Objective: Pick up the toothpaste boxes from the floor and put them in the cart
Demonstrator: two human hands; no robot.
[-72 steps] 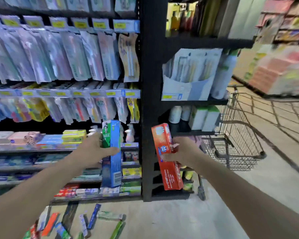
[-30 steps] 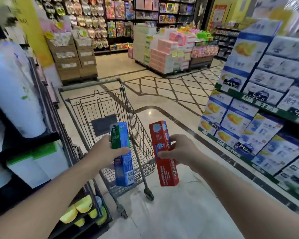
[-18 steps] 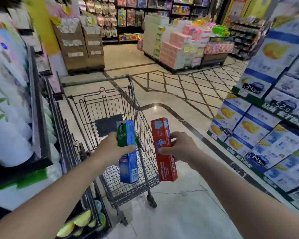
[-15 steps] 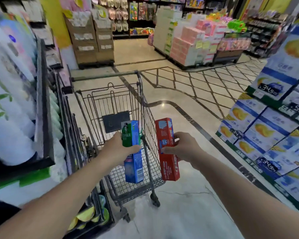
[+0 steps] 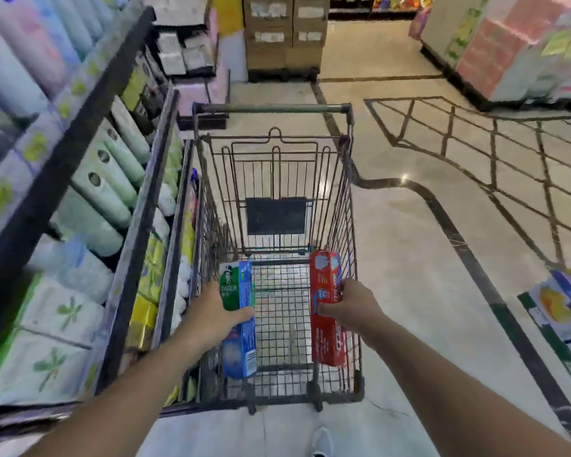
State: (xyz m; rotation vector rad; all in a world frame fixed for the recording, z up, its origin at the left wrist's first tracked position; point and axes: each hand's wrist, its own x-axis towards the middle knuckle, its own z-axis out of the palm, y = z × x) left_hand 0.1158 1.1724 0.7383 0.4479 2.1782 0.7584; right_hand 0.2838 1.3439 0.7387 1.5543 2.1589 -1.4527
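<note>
Toothpaste boxes, two of them, held upright over the basket of a dark wire shopping cart [image 5: 348, 206] in a shop aisle. Green-and-blue cardboard toothpaste box [image 5: 239, 319] gripped at mid-length by the left hand [image 5: 211, 319], thumb curled across its front face, fingers hidden behind. Red cardboard toothpaste box [image 5: 325, 306] gripped at mid-length by the right hand [image 5: 351, 306], fingers wrapped round its far edge, thumb on the near face. Both boxes apart from each other, the green-and-blue one near the cart's left wall, the red one just beside the right wall; lower ends seen against the mesh floor, contact with it impossible to tell. Dark rectangular panel [image 5: 276, 215] fixed to the cart's far end, below a green-grey handle bar [image 5: 272, 108]. Black metal shelving [image 5: 80, 133] close on the left, stacked with pale green bottles [image 5: 103, 192] and white packs printed with green leaves [image 5: 56, 328]. Polished beige stone floor [image 5: 409, 291] with dark inlaid lines on the right. Toe of a white shoe [image 5: 322, 441] at the bottom edge.
</note>
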